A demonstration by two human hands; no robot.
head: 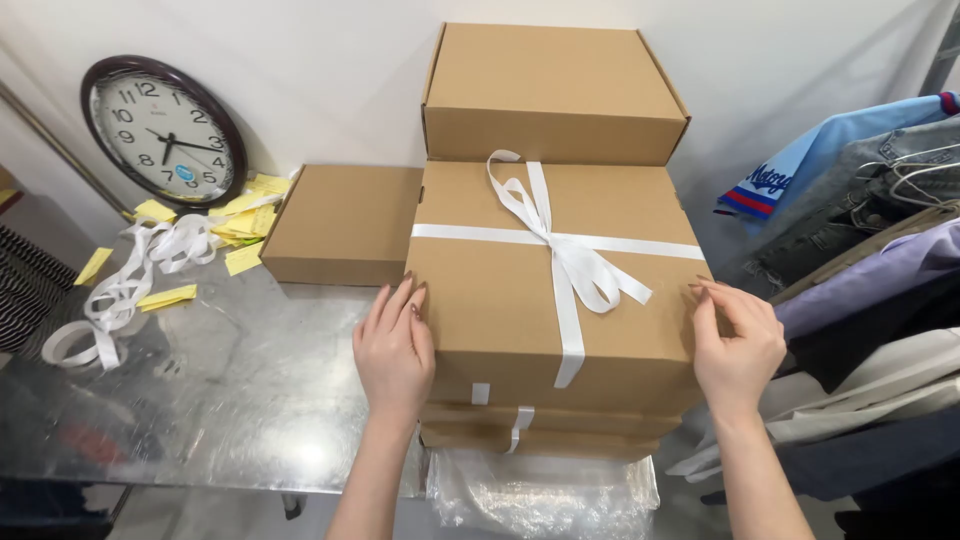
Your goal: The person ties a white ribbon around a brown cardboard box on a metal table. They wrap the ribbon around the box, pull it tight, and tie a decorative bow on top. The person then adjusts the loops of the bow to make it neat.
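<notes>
On the metal table (200, 400), both hands (395, 350) flat against the ribboned box (500, 290).

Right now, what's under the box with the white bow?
Under the ribbon-tied box, held by the left hand and right hand, more ribboned cardboard boxes are stacked; only their front edges show. Crinkled clear plastic sits below.

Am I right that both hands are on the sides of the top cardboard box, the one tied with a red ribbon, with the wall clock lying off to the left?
Not quite: the ribbon is white, not red, as the head view shows. The rest holds: the left hand and right hand rest on the sides of the top cardboard box, and the wall clock lies to the left.
</notes>
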